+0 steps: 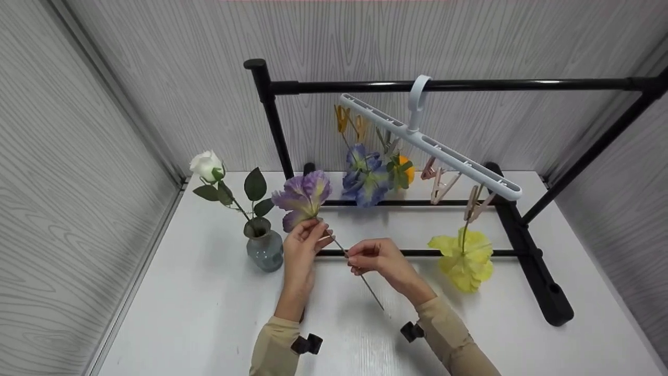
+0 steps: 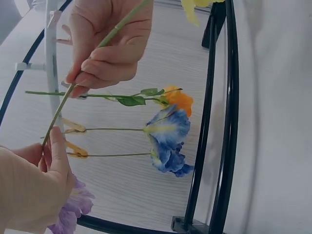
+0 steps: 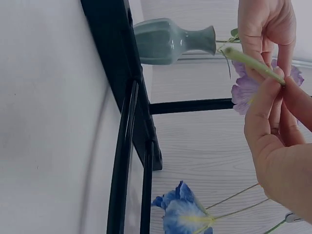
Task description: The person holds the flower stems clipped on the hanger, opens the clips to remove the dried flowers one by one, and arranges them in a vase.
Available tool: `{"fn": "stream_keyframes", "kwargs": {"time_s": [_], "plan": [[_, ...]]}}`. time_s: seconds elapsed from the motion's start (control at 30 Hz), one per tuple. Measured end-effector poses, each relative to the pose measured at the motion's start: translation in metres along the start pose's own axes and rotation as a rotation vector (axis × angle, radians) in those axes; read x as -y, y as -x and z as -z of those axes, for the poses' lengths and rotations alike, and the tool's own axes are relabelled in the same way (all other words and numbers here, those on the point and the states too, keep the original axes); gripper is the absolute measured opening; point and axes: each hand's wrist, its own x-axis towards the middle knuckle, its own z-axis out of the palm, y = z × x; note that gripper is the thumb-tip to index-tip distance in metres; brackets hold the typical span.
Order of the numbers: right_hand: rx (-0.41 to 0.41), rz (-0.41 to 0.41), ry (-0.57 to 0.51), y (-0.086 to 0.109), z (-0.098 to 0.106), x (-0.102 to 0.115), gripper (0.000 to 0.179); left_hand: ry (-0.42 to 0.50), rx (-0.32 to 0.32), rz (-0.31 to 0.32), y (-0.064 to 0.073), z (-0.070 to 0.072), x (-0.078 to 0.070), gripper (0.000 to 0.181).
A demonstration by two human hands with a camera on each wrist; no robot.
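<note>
A purple flower [image 1: 303, 196] on a long thin green stem is held between both hands above the table. My left hand [image 1: 301, 249] pinches the stem just below the bloom. Lower down the same stem [image 2: 113, 34], my right hand [image 1: 385, 262] pinches it with thumb and fingertips, and the free end slants down to the right. In the left wrist view the bloom [image 2: 73, 207] is partly hidden behind the left hand. The right wrist view shows the cut stem end [image 3: 229, 51] pointing toward the camera, with the bloom behind the fingers.
A pale blue hanger [image 1: 438, 151] hangs on a black rack [image 1: 469, 85]. Its clothespins [image 1: 342, 119] hold blue flowers [image 1: 367, 180], an orange flower [image 1: 406, 171] and a yellow flower [image 1: 466, 258], heads down. A grey-green vase [image 1: 266, 250] with a white rose [image 1: 207, 166] stands left.
</note>
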Motion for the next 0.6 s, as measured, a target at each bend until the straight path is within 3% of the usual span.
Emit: {"fn": "stream_keyframes", "kwargs": {"time_s": [0.1,0.2,0.43,0.6], "plan": [[0.001,0.004,0.026,0.001,0.000,0.000,0.016,0.019,-0.021,-0.016,0.000,0.002,-0.005,0.009],[0.005,0.007,0.066,0.003,0.003,-0.003,0.016,0.032,-0.057,-0.083,-0.002,0.005,-0.016,0.007],[-0.045,-0.051,0.085,0.008,0.016,-0.011,0.021,0.044,-0.158,-0.291,-0.011,0.019,-0.059,0.006],[-0.064,-0.084,0.095,0.012,0.023,-0.014,0.025,0.082,-0.238,-0.378,-0.025,0.036,-0.092,0.006]]}}
